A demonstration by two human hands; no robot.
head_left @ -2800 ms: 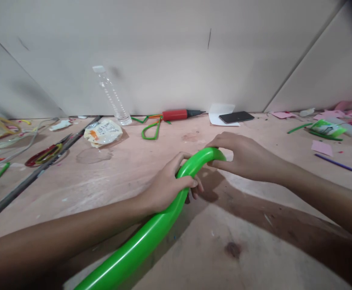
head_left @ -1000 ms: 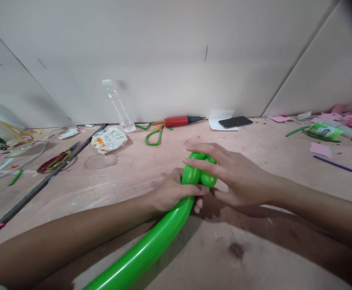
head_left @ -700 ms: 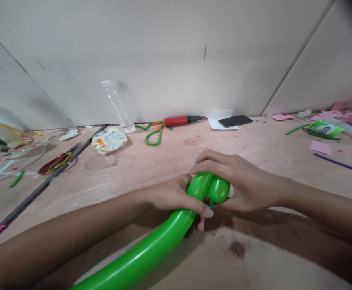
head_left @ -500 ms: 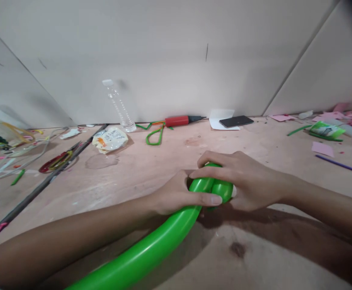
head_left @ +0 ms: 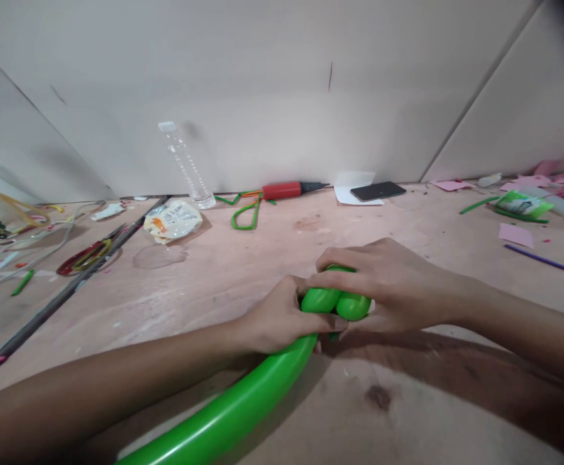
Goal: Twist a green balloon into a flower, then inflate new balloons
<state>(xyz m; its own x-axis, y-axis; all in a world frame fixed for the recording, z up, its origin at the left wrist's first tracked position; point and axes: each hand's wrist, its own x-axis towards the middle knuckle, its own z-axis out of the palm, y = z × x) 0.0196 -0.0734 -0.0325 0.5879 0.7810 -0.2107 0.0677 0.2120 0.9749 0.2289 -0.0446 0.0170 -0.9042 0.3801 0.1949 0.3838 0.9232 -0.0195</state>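
A long green balloon (head_left: 243, 407) runs from the lower left up to the middle of the wooden table (head_left: 243, 271). Its far end is folded into two short bubbles side by side. My left hand (head_left: 282, 316) is closed around the balloon just below the fold, thumb across it. My right hand (head_left: 388, 284) is wrapped over the top of the two bubbles, fingers curled down on them. Both hands touch each other at the fold.
At the back wall lie a clear plastic bottle (head_left: 185, 165), a red hand pump (head_left: 286, 190), green and orange uninflated balloons (head_left: 245, 210) and a black phone (head_left: 377, 190) on white paper. A snack packet (head_left: 172, 219) and scissors (head_left: 85, 255) lie left; pink paper scraps (head_left: 517, 234) lie right.
The balloon's end, first a gentle arc between my hands, has been bent over into two bubbles. My right hand has closed down over them and my left hand has tightened at the fold.
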